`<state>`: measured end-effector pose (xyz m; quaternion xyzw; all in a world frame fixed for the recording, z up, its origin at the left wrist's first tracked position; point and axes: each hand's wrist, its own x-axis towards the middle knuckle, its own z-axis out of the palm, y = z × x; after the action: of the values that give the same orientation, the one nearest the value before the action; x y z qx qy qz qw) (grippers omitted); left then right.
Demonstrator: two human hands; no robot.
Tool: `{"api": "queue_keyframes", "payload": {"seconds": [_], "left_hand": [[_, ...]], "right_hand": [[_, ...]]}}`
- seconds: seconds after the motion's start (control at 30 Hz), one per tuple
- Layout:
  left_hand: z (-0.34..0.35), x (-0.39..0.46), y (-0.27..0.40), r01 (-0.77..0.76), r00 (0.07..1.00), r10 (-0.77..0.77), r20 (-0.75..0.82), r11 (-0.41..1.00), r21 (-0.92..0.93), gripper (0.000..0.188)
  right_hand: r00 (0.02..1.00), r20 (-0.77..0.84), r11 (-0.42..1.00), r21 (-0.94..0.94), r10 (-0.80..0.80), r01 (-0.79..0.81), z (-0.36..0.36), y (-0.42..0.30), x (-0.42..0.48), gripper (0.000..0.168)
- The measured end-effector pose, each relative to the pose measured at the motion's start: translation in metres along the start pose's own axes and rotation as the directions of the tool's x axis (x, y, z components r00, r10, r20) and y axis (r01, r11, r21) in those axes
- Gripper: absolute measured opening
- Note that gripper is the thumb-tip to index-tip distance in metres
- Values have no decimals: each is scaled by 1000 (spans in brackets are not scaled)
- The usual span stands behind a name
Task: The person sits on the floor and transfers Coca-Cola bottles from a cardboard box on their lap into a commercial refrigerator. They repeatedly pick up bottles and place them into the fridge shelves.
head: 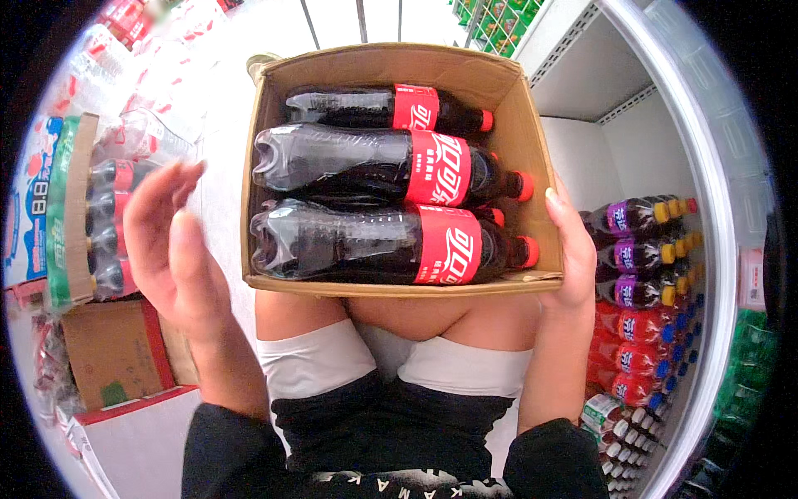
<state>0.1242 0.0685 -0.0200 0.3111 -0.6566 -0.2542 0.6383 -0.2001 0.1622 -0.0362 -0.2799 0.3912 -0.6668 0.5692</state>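
An open cardboard box point(399, 65) rests at my thighs, its opening towards me. Several large cola bottles point(368, 240) with red labels and red caps lie on their sides in it, caps to the right. My right hand point(570, 249) grips the box's right side, thumb on the edge and palm outside. My left hand point(177, 249) is raised beside the box's left side, apart from it, fingers spread and holding nothing. The box's underside and the lower layer of bottles are mostly hidden.
At right, an open cooler point(717, 349) holds rows of purple-labelled bottles point(626, 256), red drink bottles point(629, 358) and smaller bottles with pale caps. At left stand a cardboard carton point(109, 355), packed cola bottles point(115, 231) and plastic-wrapped packs. A wire rack point(505, 25) stands ahead.
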Motion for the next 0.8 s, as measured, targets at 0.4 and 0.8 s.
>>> {"api": "queue_keyframes", "payload": {"seconds": [0.4, 0.8], "left_hand": [[91, 101, 20, -543, 239, -392, 888, 705, 457, 61], [70, 120, 8, -583, 320, -91, 943, 766, 271, 65]], "right_hand": [[999, -8, 998, -46, -33, 32, -6, 1, 2, 60], [999, 11, 999, -2, -33, 33, -6, 2, 1, 60]]}}
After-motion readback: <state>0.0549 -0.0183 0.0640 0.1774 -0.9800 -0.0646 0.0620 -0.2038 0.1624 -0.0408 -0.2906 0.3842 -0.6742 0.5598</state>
